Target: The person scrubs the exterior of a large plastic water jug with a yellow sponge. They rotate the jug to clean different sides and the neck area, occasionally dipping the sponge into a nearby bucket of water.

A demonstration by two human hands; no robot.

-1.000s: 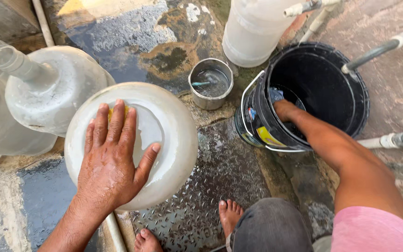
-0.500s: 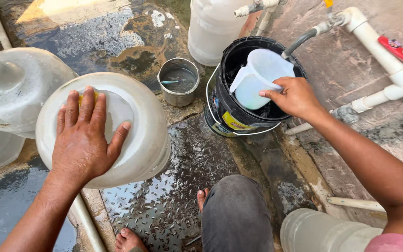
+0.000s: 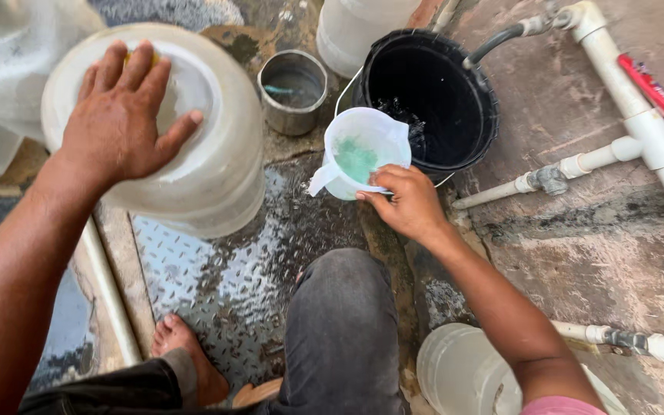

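Your left hand [image 3: 121, 123] lies flat, fingers spread, on the big jug [image 3: 194, 154] at far left, likely steadying it. Your right hand [image 3: 409, 204] grips the white mug [image 3: 363, 154] by its base, just beside the black bucket [image 3: 432, 96], handy for scooping.

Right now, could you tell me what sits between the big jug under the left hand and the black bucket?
In the head view, a small metal tin stands between the big jug and the black bucket, apart from both.
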